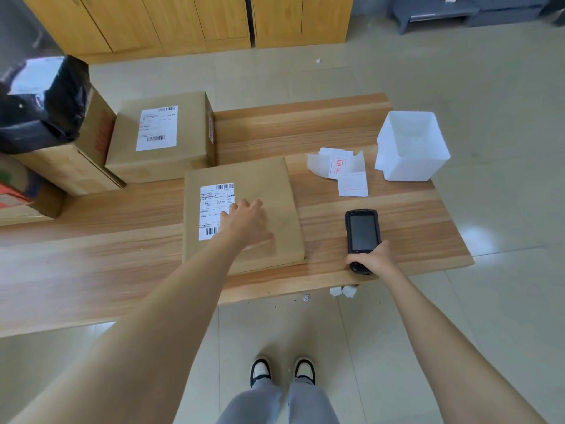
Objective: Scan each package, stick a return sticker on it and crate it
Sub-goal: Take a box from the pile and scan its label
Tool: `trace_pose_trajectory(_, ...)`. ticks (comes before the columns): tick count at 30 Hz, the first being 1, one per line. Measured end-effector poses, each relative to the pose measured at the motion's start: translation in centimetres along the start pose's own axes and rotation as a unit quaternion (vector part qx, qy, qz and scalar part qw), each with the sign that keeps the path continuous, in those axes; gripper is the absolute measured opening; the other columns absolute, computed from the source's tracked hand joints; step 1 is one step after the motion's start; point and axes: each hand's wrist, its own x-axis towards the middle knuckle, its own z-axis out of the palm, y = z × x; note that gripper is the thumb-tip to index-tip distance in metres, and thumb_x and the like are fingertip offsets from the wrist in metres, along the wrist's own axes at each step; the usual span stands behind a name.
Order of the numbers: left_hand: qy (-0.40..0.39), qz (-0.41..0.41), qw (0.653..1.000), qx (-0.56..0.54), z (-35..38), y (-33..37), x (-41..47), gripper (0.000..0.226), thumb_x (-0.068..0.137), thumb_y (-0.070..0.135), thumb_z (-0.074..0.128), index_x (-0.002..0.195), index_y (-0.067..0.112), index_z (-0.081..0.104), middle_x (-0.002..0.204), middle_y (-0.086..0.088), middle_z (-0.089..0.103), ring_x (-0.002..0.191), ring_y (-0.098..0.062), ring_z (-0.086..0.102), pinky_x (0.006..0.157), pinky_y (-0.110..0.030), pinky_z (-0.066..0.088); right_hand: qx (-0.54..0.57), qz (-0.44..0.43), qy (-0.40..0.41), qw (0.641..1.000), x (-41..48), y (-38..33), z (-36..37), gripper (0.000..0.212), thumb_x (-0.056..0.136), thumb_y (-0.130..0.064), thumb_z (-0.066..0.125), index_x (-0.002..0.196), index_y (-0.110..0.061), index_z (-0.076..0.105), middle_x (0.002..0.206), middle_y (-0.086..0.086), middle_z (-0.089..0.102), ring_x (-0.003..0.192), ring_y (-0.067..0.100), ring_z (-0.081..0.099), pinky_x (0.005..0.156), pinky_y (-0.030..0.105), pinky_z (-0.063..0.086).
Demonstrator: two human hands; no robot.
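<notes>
The wooden worktop (pixel 122 270) carries a flat package (pixel 269 191) near its front edge, a labelled box (pixel 189 142) behind it, stacked cartons (pixel 76 166) at the left, stickers (pixel 339 166) beside a white bin (pixel 409 148) at the far right corner, and a scanner (pixel 363 232) by the front right edge.

Pale glossy floor tiles (pixel 489 71), wooden cabinets (pixel 189 19) behind, grey bench (pixel 434 13) far right.
</notes>
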Motion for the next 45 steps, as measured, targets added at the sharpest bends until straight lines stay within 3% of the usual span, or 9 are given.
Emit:
trace_pose_trajectory(4, 0.008, -0.016, 1.0, -0.004, -0.6, -1.1, 0.0, 0.073, 0.082, 0.043, 0.065, 0.142, 0.019, 0.031, 0.138, -0.01, 0.037, 0.126, -0.031, 0.036, 0.099, -0.041, 0.031, 0.136, -0.007, -0.054, 0.989, -0.4, -0.8, -0.6, 0.05, 0.063, -0.006, 0.085, 0.105, -0.001, 0.058, 0.096, 0.009, 0.064, 0.084, 0.02, 0.059, 0.069, 0.027, 0.048)
trace_pose_trajectory(11, 0.021, -0.064, 0.997, -0.023, -2.2, -4.6, -0.6, 0.08, 0.081, 0.047, 0.065, 0.145, 0.02, 0.027, 0.142, -0.011, 0.036, 0.13, -0.031, 0.035, 0.101, -0.041, 0.033, 0.296, -0.055, -0.18, 0.937, -3.6, -4.7, -1.5, 0.046, 0.068, -0.005, 0.081, 0.11, -0.004, 0.063, 0.101, 0.012, 0.066, 0.092, 0.023, 0.064, 0.09, 0.039, 0.053)
trace_pose_trajectory(16, -0.016, -0.111, 0.99, -0.087, -2.5, -8.1, -2.3, 0.093, 0.077, 0.049, 0.072, 0.148, 0.02, 0.019, 0.145, -0.013, 0.029, 0.135, -0.034, 0.025, 0.108, -0.043, 0.026, 0.368, -0.1, -0.242, 0.892, -8.2, -9.7, -0.9, 0.024, 0.08, 0.002, 0.068, 0.103, -0.005, 0.062, 0.093, 0.008, 0.065, 0.089, 0.022, 0.063, 0.082, 0.037, 0.057)
trace_pose_trajectory(20, -0.065, -0.154, 0.98, -0.109, -1.0, -10.5, -3.2, 0.123, 0.059, 0.065, 0.077, 0.148, 0.016, 0.009, 0.15, -0.014, 0.023, 0.138, -0.039, 0.018, 0.112, -0.05, 0.024, 0.342, -0.108, -0.286, 0.889, -11.2, -12.6, 1.3, 0.017, 0.081, 0.003, 0.063, 0.098, -0.002, 0.064, 0.092, 0.011, 0.065, 0.087, 0.023, 0.064, 0.084, 0.035, 0.055)
trace_pose_trajectory(29, -0.08, -0.168, 0.958, -0.217, 1.2, -12.3, -3.7, 0.133, 0.064, 0.05, 0.082, 0.151, 0.017, -0.012, 0.157, -0.021, 0.001, 0.145, -0.04, 0.004, 0.115, -0.051, 0.019, 0.237, -0.066, -0.305, 0.92, -15.4, -14.0, 7.6, 0.009, 0.081, 0.004, 0.062, 0.078, -0.004, 0.063, 0.072, 0.009, 0.065, 0.07, 0.022, 0.063, 0.073, 0.034, 0.056)
trace_pose_trajectory(32, -0.089, -0.158, 0.953, -0.244, 1.5, -12.6, -3.7, 0.133, 0.062, 0.049, 0.083, 0.151, 0.015, -0.01, 0.156, -0.018, 0.01, 0.143, -0.035, 0.017, 0.114, -0.046, 0.027, 0.208, -0.044, -0.312, 0.926, -15.8, -13.6, 8.3, 0.008, 0.081, 0.003, 0.063, 0.083, -0.005, 0.063, 0.073, 0.009, 0.066, 0.065, 0.021, 0.065, 0.061, 0.029, 0.056)
trace_pose_trajectory(35, -0.091, -0.146, 0.943, -0.285, 2.3, -13.0, -3.1, 0.132, 0.061, 0.043, 0.086, 0.15, 0.009, -0.006, 0.152, -0.012, 0.028, 0.138, -0.03, 0.032, 0.109, -0.04, 0.035, 0.171, -0.03, -0.327, 0.929, -16.2, -13.1, 8.6, 0.007, 0.082, 0.002, 0.062, 0.087, -0.002, 0.063, 0.081, 0.012, 0.064, 0.07, 0.023, 0.063, 0.066, 0.031, 0.056)
trace_pose_trajectory(41, -0.114, -0.139, 0.917, -0.356, 2.8, -12.2, -3.6, 0.131, 0.069, 0.026, 0.085, 0.147, 0.014, -0.021, 0.136, -0.016, 0.045, 0.1, -0.029, 0.061, 0.076, -0.034, 0.057, 0.107, -0.022, -0.35, 0.93, -16.9, -12.3, 9.1, 0.008, 0.083, 0.001, 0.058, 0.087, -0.001, 0.064, 0.076, 0.012, 0.065, 0.065, 0.023, 0.063, 0.064, 0.028, 0.056)
trace_pose_trajectory(45, -0.068, -0.129, 0.921, -0.36, 3.5, -11.7, -3.0, 0.133, 0.066, 0.026, 0.086, 0.146, 0.004, -0.018, 0.137, -0.017, 0.047, 0.123, -0.033, 0.048, 0.096, -0.037, 0.045, 0.07, -0.033, -0.353, 0.933, -17.1, -12.0, 9.1, 0.007, 0.083, 0.001, 0.059, 0.085, -0.001, 0.065, 0.075, 0.012, 0.065, 0.067, 0.023, 0.062, 0.068, 0.029, 0.053)
